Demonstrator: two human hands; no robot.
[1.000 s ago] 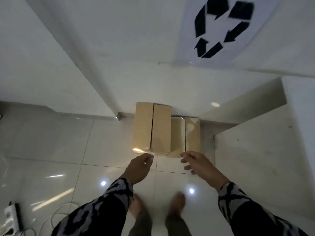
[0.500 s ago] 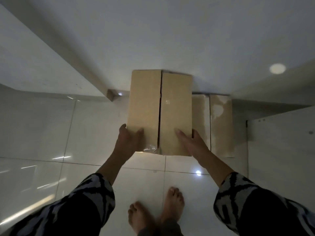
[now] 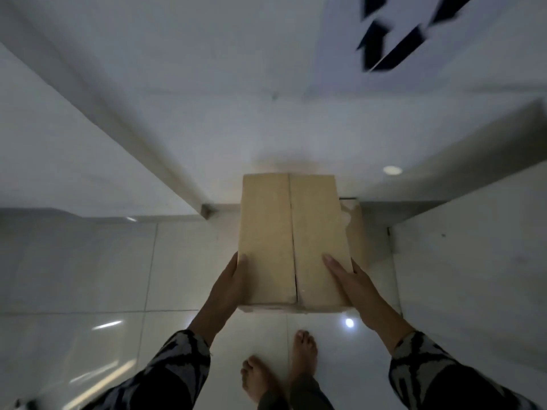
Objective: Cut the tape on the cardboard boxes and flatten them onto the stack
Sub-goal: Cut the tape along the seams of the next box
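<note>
A closed brown cardboard box (image 3: pixel 291 238) with a seam down the middle of its top is held in the air in front of me. My left hand (image 3: pixel 228 284) grips its left side near the front corner. My right hand (image 3: pixel 352 284) grips the right side, thumb lying on the top flap. Behind the held box, a second cardboard box (image 3: pixel 355 229) stands on the floor against the wall; only its right edge shows.
Glossy white tiles (image 3: pixel 88 276) cover the floor, and my bare feet (image 3: pixel 281 368) stand below the box. White walls meet in a corner (image 3: pixel 207 210) behind it. A white ledge (image 3: pixel 473 261) rises on the right. A sheet with black recycling arrows (image 3: pixel 393 39) hangs on the wall.
Both hands reached down, took the larger box by its sides and have lifted it off the floor toward me. The second box is now mostly hidden behind it.
</note>
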